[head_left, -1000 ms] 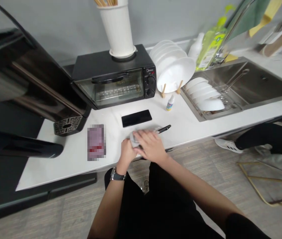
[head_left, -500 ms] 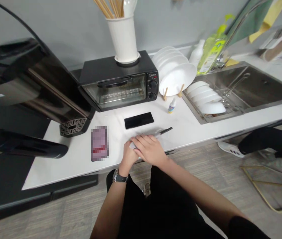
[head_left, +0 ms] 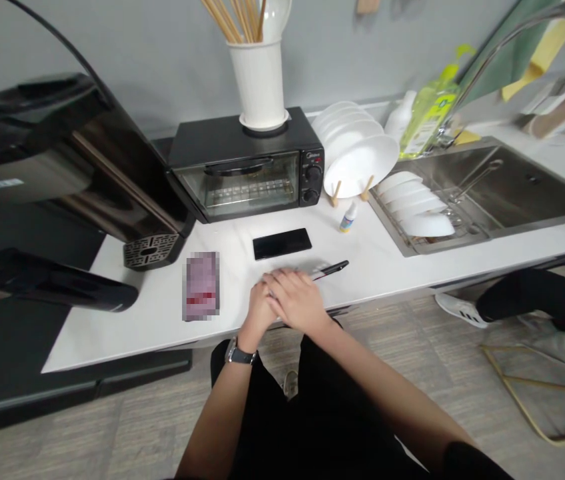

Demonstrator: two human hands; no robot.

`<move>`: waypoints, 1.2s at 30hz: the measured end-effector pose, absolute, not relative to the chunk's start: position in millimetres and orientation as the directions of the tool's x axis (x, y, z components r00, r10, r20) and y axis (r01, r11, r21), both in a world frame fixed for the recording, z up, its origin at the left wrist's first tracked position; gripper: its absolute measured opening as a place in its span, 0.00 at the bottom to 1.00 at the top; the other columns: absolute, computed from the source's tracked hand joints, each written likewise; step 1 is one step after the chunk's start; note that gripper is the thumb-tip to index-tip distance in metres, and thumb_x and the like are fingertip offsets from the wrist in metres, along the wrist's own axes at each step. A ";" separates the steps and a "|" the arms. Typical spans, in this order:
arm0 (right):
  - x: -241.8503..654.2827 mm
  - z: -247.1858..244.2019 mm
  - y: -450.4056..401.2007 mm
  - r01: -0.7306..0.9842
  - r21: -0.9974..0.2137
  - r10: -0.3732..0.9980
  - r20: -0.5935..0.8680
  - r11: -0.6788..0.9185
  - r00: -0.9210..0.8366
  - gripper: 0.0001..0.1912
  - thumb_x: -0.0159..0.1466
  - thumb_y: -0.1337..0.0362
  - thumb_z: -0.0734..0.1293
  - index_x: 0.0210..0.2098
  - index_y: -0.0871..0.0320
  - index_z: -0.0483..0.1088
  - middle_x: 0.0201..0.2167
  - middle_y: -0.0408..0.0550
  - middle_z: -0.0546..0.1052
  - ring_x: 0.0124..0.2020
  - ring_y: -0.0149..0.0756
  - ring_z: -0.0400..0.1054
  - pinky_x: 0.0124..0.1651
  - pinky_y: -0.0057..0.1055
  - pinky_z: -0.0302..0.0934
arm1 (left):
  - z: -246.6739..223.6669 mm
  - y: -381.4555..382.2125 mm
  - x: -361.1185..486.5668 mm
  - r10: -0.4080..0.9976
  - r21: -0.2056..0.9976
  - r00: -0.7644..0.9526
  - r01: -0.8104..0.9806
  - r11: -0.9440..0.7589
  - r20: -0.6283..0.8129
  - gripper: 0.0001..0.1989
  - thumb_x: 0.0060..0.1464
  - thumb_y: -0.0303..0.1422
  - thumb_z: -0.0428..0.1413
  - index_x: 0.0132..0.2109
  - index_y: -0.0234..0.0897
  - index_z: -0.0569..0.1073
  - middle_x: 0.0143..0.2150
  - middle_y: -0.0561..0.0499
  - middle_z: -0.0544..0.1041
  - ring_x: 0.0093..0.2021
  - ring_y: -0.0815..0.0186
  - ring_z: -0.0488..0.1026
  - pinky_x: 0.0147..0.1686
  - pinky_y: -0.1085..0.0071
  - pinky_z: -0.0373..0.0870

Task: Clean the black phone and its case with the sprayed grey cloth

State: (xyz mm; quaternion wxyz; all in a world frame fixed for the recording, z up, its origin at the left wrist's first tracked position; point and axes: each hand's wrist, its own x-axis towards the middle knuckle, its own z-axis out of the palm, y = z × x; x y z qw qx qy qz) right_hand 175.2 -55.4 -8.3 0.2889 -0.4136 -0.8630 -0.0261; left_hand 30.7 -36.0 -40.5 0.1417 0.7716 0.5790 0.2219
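My right hand (head_left: 296,299) lies over my left hand (head_left: 259,308) at the counter's front edge, its fingers closed and pressed together. Most of my left hand's fingers are hidden beneath it, and whatever may be between the hands cannot be made out. A dark pen-like object (head_left: 333,269) rests on the counter just right of the hands, its near end close to my right fingers. Behind the hands lies a black phone (head_left: 282,244). To their left is a pixelated purplish item (head_left: 201,287). A small bottle (head_left: 348,218) stands upright further back on the right.
A black toaster oven (head_left: 247,180) carries a white utensil holder (head_left: 260,83). Plates (head_left: 362,163) stand racked beside it, and bowls (head_left: 430,223) sit at the sink (head_left: 517,180). At left are a dark dispenser (head_left: 112,180) and a dark bottle (head_left: 57,283). Another person's shoe (head_left: 460,310) shows at right.
The camera view has shifted slightly. The white patch seen between my hands earlier is now barely visible, and more of the pen-like object shows. My hands stay stacked together.
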 end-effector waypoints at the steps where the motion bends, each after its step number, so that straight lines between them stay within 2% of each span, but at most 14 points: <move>1: 193.2 -10.6 -54.0 0.756 -0.184 0.712 0.526 0.629 -0.464 0.22 0.77 0.56 0.59 0.61 0.62 0.73 0.54 0.57 0.81 0.55 0.49 0.71 0.55 0.44 0.59 | -39.8 -37.5 31.3 0.956 0.497 0.239 0.817 -0.292 0.169 0.08 0.61 0.26 0.59 0.39 0.36 0.85 0.37 0.44 0.87 0.37 0.57 0.84 0.37 0.68 0.76; 4: 249.3 -12.2 -34.4 0.857 -0.247 0.812 0.511 0.453 -0.282 0.20 0.78 0.59 0.56 0.47 0.59 0.79 0.43 0.54 0.83 0.46 0.47 0.72 0.51 0.44 0.59 | -35.1 -39.0 35.2 0.945 0.604 0.284 0.729 -0.322 0.162 0.10 0.68 0.31 0.57 0.46 0.45 0.85 0.48 0.49 0.87 0.48 0.59 0.84 0.45 0.70 0.76; 7: 247.3 -7.1 -20.2 0.874 -0.301 0.821 0.544 0.382 -0.172 0.20 0.77 0.64 0.56 0.40 0.56 0.80 0.42 0.50 0.84 0.51 0.48 0.73 0.62 0.47 0.55 | -31.2 -36.6 39.2 0.952 0.647 0.267 0.702 -0.297 0.147 0.10 0.69 0.35 0.57 0.48 0.44 0.85 0.49 0.48 0.87 0.47 0.57 0.85 0.44 0.69 0.75; 9: 212.3 -4.6 -28.0 0.832 -0.323 0.804 0.552 0.451 -0.221 0.19 0.76 0.65 0.57 0.43 0.57 0.80 0.45 0.50 0.84 0.57 0.48 0.72 0.68 0.49 0.50 | -32.3 -35.3 40.2 0.965 0.608 0.236 0.751 -0.257 0.117 0.10 0.68 0.32 0.57 0.46 0.38 0.85 0.44 0.43 0.87 0.43 0.55 0.85 0.42 0.67 0.75; 12: 165.2 -4.3 -51.0 0.726 -0.313 0.749 0.523 0.612 -0.407 0.19 0.75 0.66 0.58 0.57 0.62 0.76 0.58 0.54 0.80 0.62 0.46 0.69 0.68 0.46 0.52 | -38.0 -35.9 38.1 0.975 0.551 0.203 0.805 -0.220 0.093 0.11 0.64 0.25 0.57 0.45 0.28 0.84 0.42 0.37 0.86 0.41 0.53 0.84 0.42 0.65 0.75; 15: 180.4 -7.1 -55.1 0.689 -0.228 0.685 0.519 0.688 -0.512 0.23 0.76 0.63 0.58 0.66 0.65 0.68 0.64 0.58 0.76 0.65 0.48 0.67 0.64 0.44 0.57 | -40.9 -38.2 35.2 0.975 0.539 0.210 0.814 -0.218 0.077 0.10 0.61 0.24 0.58 0.45 0.29 0.84 0.41 0.38 0.86 0.40 0.53 0.83 0.42 0.65 0.76; 17: 217.2 -8.9 -42.0 0.743 -0.202 0.711 0.523 0.639 -0.469 0.22 0.77 0.61 0.58 0.63 0.64 0.72 0.58 0.57 0.80 0.58 0.48 0.71 0.58 0.43 0.60 | -39.3 -38.5 34.9 0.967 0.568 0.241 0.786 -0.244 0.082 0.09 0.64 0.27 0.59 0.44 0.35 0.85 0.41 0.42 0.87 0.41 0.55 0.84 0.42 0.67 0.75; 19: 247.4 -8.3 -26.3 0.826 -0.230 0.780 0.525 0.515 -0.340 0.19 0.77 0.61 0.57 0.52 0.62 0.78 0.47 0.55 0.83 0.50 0.47 0.74 0.54 0.43 0.61 | -36.9 -37.4 35.8 0.960 0.622 0.254 0.735 -0.270 0.116 0.11 0.67 0.32 0.57 0.47 0.41 0.85 0.45 0.45 0.87 0.43 0.57 0.84 0.43 0.69 0.75; 22: 240.2 -5.9 -22.7 0.875 -0.299 0.819 0.547 0.382 -0.171 0.20 0.76 0.66 0.57 0.39 0.59 0.79 0.40 0.52 0.84 0.50 0.47 0.74 0.61 0.46 0.57 | -37.4 -35.0 36.6 0.965 0.664 0.223 0.703 -0.256 0.136 0.11 0.69 0.37 0.57 0.47 0.42 0.85 0.43 0.46 0.87 0.42 0.58 0.84 0.41 0.70 0.74; 24: 204.4 -7.3 -35.5 0.841 -0.338 0.800 0.574 0.423 -0.172 0.17 0.75 0.67 0.58 0.42 0.59 0.79 0.45 0.52 0.84 0.56 0.47 0.72 0.67 0.48 0.51 | -40.8 -34.6 35.0 0.974 0.629 0.196 0.745 -0.222 0.111 0.10 0.67 0.34 0.58 0.42 0.38 0.85 0.38 0.46 0.86 0.37 0.59 0.83 0.39 0.70 0.73; 26: 169.1 -10.9 -48.5 0.753 -0.339 0.755 0.581 0.563 -0.303 0.15 0.75 0.64 0.60 0.51 0.60 0.77 0.52 0.53 0.83 0.58 0.45 0.71 0.66 0.44 0.54 | -44.0 -35.1 31.3 0.974 0.584 0.192 0.780 -0.225 0.119 0.09 0.62 0.27 0.58 0.36 0.33 0.83 0.32 0.43 0.84 0.33 0.58 0.81 0.36 0.68 0.73; 29: 163.2 -14.7 -50.0 0.689 -0.232 0.659 0.600 0.686 -0.454 0.20 0.76 0.59 0.62 0.62 0.64 0.71 0.59 0.56 0.79 0.61 0.46 0.68 0.61 0.42 0.59 | -43.7 -36.8 25.2 0.966 0.537 0.203 0.804 -0.257 0.158 0.10 0.60 0.24 0.55 0.40 0.30 0.83 0.35 0.41 0.85 0.34 0.57 0.80 0.34 0.69 0.72; 33: 219.6 -14.8 -32.8 0.796 -0.260 0.747 0.582 0.546 -0.322 0.17 0.77 0.59 0.60 0.52 0.61 0.77 0.48 0.56 0.82 0.49 0.47 0.72 0.52 0.43 0.60 | -38.4 -38.4 26.5 0.954 0.537 0.251 0.789 -0.299 0.163 0.16 0.67 0.32 0.53 0.32 0.36 0.81 0.28 0.47 0.83 0.28 0.61 0.78 0.28 0.73 0.69; 36: 219.1 -13.1 -31.1 0.833 -0.361 0.797 0.586 0.419 -0.148 0.15 0.76 0.65 0.59 0.44 0.59 0.78 0.45 0.53 0.83 0.53 0.47 0.71 0.58 0.46 0.57 | -38.4 -37.5 30.0 0.956 0.542 0.234 0.788 -0.293 0.176 0.17 0.67 0.33 0.52 0.32 0.36 0.81 0.29 0.46 0.84 0.29 0.61 0.79 0.28 0.73 0.68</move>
